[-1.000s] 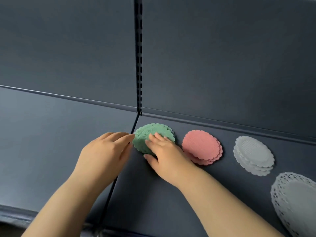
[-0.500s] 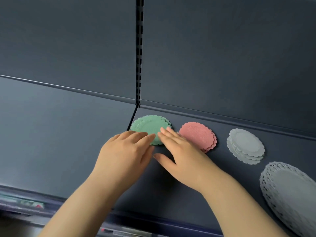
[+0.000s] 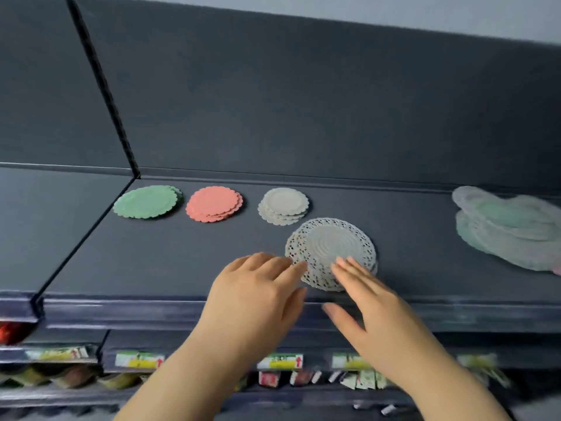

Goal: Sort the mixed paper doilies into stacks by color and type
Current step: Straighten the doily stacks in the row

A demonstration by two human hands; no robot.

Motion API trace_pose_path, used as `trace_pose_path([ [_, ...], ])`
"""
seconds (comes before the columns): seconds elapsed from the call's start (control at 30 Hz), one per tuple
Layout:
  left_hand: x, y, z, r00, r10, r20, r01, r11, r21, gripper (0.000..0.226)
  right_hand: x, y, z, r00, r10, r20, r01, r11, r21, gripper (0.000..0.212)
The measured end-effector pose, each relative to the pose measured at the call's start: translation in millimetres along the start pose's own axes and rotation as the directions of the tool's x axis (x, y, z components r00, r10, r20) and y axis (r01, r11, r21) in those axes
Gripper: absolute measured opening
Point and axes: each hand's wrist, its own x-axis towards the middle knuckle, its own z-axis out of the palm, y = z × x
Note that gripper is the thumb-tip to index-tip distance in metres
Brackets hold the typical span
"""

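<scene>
Both hands were spread flat, gripping nothing. The left hand (image 3: 255, 302) sat at the near-left rim of the white lacy paper doily stack (image 3: 331, 252) and the right hand (image 3: 373, 308) had fingertips on top of it. Behind on the dark grey shelf (image 3: 170, 256): green scalloped doilies (image 3: 147, 202), pink scalloped doilies (image 3: 214, 204), small white scalloped doilies (image 3: 283, 205). Blurry mixed doily pile (image 3: 510, 226) far right.

Counted on the dark shelf (image 3: 151, 262): four sorted stacks. One green stack (image 3: 146, 202), upper left; one pink stack (image 3: 213, 203) beside it; one small white scalloped stack (image 3: 283, 205), centre; one larger white lace stack (image 3: 329, 250), below and right of it. One unsorted mixed pile (image 3: 510, 229), right edge, sheets uncountable through blur. Two hands, left hand (image 3: 255, 299) and right hand (image 3: 373, 305), lower centre.
</scene>
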Motion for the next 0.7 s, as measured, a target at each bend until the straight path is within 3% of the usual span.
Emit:
trace_pose_path([
  [0.17,-2.8,108.6,22.2,0.995,0.095,0.031,-0.094,0.995,-0.033,0.033,-97.4,66.5,-29.1,0.99,0.124,-0.061,-0.124,0.992,0.01,0.08],
  [0.37,1.9,182.7,45.4,0.985,0.142,0.093,-0.14,0.99,-0.036,0.04,-171.3,109.5,-41.6,0.968,0.247,-0.045,-0.246,0.969,0.018,0.071],
  [0.7,40.7,180.6,61.8,0.989,0.147,0.016,-0.145,0.988,-0.058,0.04,-136.9,134.7,-54.6,0.955,0.27,-0.124,-0.267,0.963,0.042,0.073],
])
